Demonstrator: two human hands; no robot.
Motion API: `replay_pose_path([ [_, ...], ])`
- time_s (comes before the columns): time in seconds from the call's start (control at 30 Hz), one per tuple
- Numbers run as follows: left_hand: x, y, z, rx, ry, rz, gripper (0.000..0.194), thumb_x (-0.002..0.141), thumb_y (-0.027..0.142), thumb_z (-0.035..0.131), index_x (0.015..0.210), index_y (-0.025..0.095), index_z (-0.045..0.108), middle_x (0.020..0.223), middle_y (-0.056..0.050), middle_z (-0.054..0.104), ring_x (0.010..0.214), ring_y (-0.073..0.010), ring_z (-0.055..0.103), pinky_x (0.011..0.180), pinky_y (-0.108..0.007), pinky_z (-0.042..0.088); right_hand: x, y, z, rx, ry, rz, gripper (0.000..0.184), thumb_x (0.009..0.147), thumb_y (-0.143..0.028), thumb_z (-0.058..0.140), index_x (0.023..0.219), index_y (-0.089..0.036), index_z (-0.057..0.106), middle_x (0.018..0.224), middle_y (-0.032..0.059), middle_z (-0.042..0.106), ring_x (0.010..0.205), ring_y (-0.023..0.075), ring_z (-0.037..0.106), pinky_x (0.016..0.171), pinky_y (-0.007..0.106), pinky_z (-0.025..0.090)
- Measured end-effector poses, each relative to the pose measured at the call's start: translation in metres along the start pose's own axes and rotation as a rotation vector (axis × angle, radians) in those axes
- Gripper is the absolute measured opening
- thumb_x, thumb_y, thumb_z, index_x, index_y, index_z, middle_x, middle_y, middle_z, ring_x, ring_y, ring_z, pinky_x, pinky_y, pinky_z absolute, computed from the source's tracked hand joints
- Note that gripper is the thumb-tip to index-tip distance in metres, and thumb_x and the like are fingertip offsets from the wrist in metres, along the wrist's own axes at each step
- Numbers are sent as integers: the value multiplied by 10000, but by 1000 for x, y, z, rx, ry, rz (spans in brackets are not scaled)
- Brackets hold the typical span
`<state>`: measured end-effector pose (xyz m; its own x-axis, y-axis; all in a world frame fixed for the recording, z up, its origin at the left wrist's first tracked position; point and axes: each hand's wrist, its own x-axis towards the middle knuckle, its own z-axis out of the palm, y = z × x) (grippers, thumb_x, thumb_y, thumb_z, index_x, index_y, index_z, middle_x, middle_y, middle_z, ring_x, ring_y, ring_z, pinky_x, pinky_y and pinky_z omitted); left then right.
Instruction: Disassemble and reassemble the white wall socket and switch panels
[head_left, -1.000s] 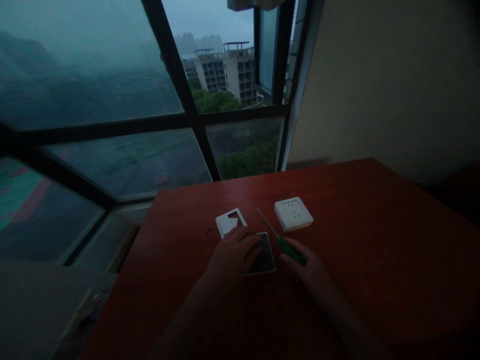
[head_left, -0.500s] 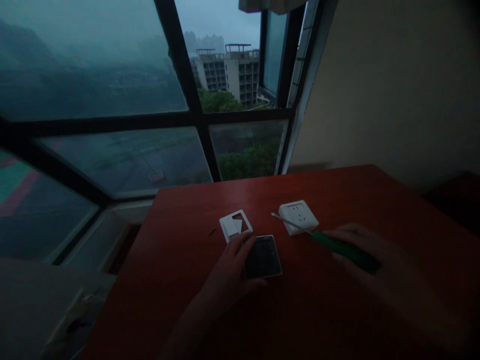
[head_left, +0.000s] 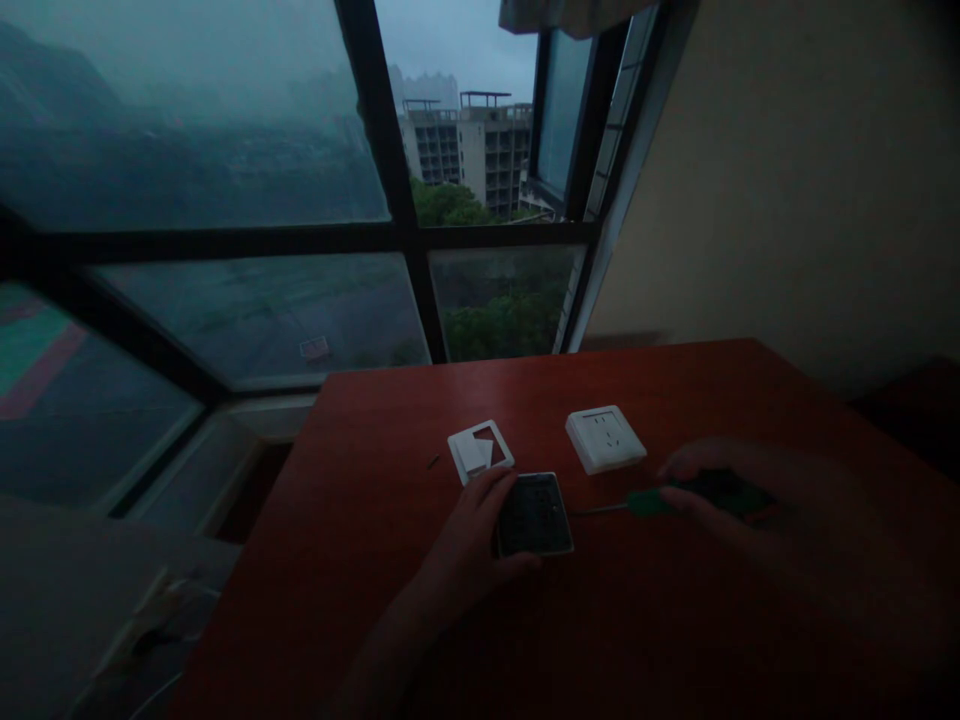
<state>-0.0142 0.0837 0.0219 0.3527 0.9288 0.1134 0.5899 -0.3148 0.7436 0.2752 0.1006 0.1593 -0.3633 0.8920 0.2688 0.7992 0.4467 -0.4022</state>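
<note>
My left hand (head_left: 476,535) grips a square wall box (head_left: 536,513), dark inside with a thin pale rim. Its fingers lie at the far left corner and the thumb along the near edge. In my right hand (head_left: 720,500) is a screwdriver with a green handle (head_left: 649,501). The metal shaft (head_left: 600,510) points left, its tip close to the box's right side; whether it touches, I cannot tell. Just beyond my left fingers lies a white frame plate (head_left: 459,458) with a cut-out and a loose white piece (head_left: 480,457) on it.
A white socket (head_left: 606,438) sits farther back on the reddish-brown table (head_left: 390,420). Left of the frame plate lies a small thin dark piece (head_left: 433,460), perhaps a screw. Dark-framed windows (head_left: 300,240) rise behind the table, with a plain wall (head_left: 787,180) to the right.
My right hand has swung the screwdriver to the right, then turned its shaft level toward the box. My left hand has shifted from over the box to its left side, thumb along the near edge.
</note>
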Motion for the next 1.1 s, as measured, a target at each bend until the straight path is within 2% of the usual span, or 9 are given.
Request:
replay_pose_path([
  [0.4, 0, 1, 1, 14, 4, 6, 934, 628, 264, 845, 1415, 276, 342, 1475, -109, 342, 1356, -330, 336, 1108, -523, 321, 9, 2, 9, -23, 26, -31, 196, 859, -429, 569, 916, -268, 665, 881, -2, 738, 729, 180, 699, 582, 267, 519],
  [1.1, 0, 2, 0, 9, 1, -8, 945, 613, 276, 859, 1412, 275, 356, 1476, -117, 338, 1361, -328, 325, 1116, -512, 311, 11, 1, 9, -72, 7, -30, 201, 858, -438, 567, 917, -271, 664, 869, -9, 738, 715, 176, 697, 567, 261, 503],
])
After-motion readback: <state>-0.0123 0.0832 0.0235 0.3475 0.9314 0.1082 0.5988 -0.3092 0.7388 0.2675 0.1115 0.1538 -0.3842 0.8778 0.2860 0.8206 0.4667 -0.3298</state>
